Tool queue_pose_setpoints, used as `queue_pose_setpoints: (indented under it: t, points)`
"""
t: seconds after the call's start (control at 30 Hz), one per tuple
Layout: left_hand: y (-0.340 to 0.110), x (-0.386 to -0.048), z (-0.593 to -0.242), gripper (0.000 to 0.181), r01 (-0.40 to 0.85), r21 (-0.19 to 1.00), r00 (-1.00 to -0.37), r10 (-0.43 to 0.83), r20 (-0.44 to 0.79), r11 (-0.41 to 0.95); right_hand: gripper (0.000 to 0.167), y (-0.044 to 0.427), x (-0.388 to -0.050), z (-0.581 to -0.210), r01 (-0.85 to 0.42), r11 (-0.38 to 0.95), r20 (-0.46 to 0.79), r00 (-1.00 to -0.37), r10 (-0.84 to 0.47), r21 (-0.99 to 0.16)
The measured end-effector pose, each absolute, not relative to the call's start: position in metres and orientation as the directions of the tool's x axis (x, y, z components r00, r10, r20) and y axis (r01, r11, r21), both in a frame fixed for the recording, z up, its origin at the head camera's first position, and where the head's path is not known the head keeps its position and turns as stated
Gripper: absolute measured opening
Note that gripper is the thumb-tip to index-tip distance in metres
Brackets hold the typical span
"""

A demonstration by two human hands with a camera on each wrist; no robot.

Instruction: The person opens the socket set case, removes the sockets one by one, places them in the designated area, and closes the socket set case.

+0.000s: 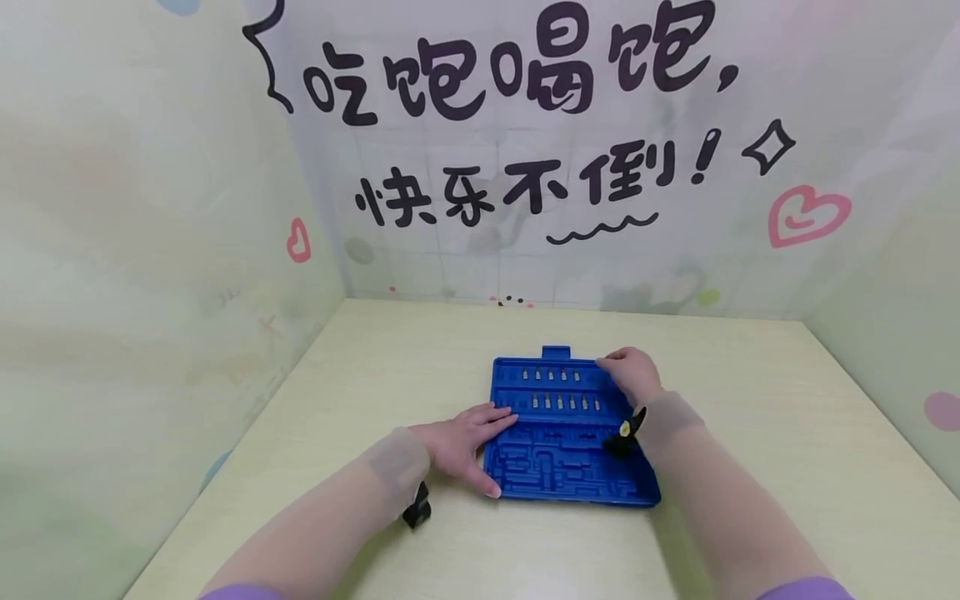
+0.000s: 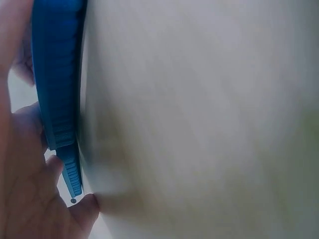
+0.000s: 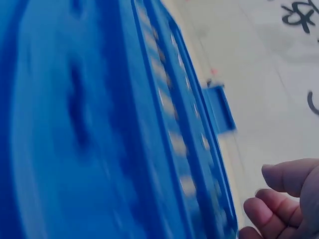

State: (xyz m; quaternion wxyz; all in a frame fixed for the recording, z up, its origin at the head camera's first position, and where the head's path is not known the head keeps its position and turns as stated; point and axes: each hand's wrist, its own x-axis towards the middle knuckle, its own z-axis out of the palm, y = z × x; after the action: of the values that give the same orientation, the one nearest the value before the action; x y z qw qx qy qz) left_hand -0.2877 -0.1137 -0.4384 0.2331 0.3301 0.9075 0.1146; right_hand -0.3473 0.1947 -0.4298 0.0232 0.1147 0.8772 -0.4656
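The left hand [image 1: 459,443] lies with fingers spread against the case's nine o'clock side, thumb at the seven o'clock corner and fingertips over the edge, pressing rather than gripping. The right hand [image 1: 633,373] is at the case's two o'clock corner, its fingers loosely bent; the right wrist view shows thumb and fingers apart with nothing between them, the lowest fingers close to the rim, though contact is hard to tell. The open blue case [image 1: 573,467] lies on the pale table [image 1: 375,350], at five o'clock from the middle of the head view. A tab [image 1: 556,352] sticks out at its twelve o'clock edge. Below that, small metal bits [image 1: 559,402] stand in two rows, five above and six beneath, while the six o'clock part holds moulded hollows. At twelve o'clock beyond the table, a wall [image 1: 465,275] carries large black writing [image 1: 558,58]; a pink heart [image 1: 772,225] is at two o'clock.
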Motion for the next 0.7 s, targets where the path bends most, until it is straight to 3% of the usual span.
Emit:
queue_pose_setpoints:
  t: [0.2,0.4,0.7]
  points:
    - [-0.114,-0.287,-0.438,0.109,0.546,0.36,-0.677,0.652,-0.341,0.756,0.04,0.169,-0.347,-0.434,0.282,0.591,-0.186,-0.958,0.218,-0.756]
    - [-0.113,-0.287,-0.439,0.11,0.539,0.362,-0.679,0.647,-0.347,0.76,0.038,0.161,-0.347,-0.446,0.286,0.677,-0.148,-0.955,0.255,-0.678]
    - [-0.113,-0.287,-0.44,0.109,0.546,0.362,-0.677,0.652,-0.341,0.756,0.034,0.16,-0.347,-0.455,0.255,0.611,-0.11,-0.958,0.264,-0.749]
